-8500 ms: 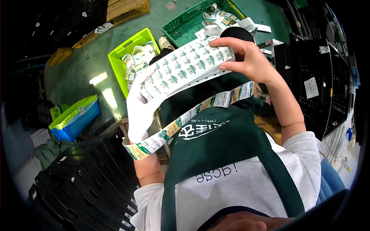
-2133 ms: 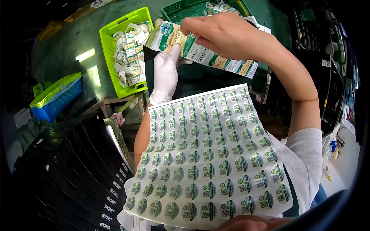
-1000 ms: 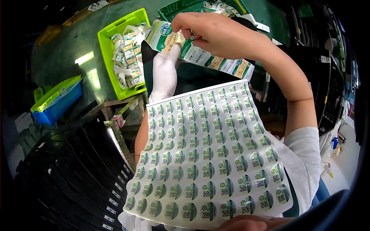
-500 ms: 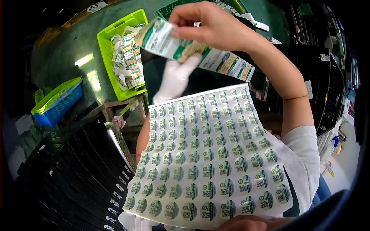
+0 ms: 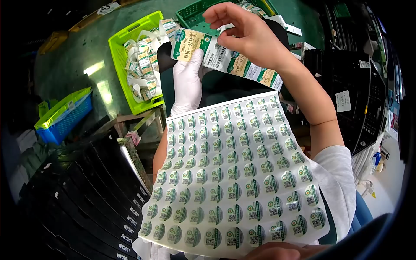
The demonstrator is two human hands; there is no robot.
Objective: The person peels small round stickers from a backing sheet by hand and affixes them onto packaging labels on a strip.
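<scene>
My left hand (image 5: 187, 84), in a white glove, pinches the left part of a strip of printed labels (image 5: 190, 43) between thumb and fingers. The strip's cream, green and white labels carry barcodes, and it slopes down to the right behind my right wrist. My bare right hand (image 5: 249, 37) hovers over the strip with its fingers apart and curved; whether the thumb touches the strip I cannot tell. Below both hands spreads a large white sheet of round stickers (image 5: 234, 173), green with square codes, in several rows. A dark surface (image 5: 225, 91) lies behind the strip.
A lime green crate (image 5: 123, 65) full of label strips stands at the left, with a dark green crate (image 5: 197, 17) behind my hands. Stacked blue and green baskets (image 5: 65, 115) sit farther left. Black crates (image 5: 95, 195) are at lower left, dark equipment (image 5: 346, 82) at right.
My right hand has lifted off the strip, its fingers spreading. My left hand has moved up and left along the strip, whose left end now faces me with its print legible.
</scene>
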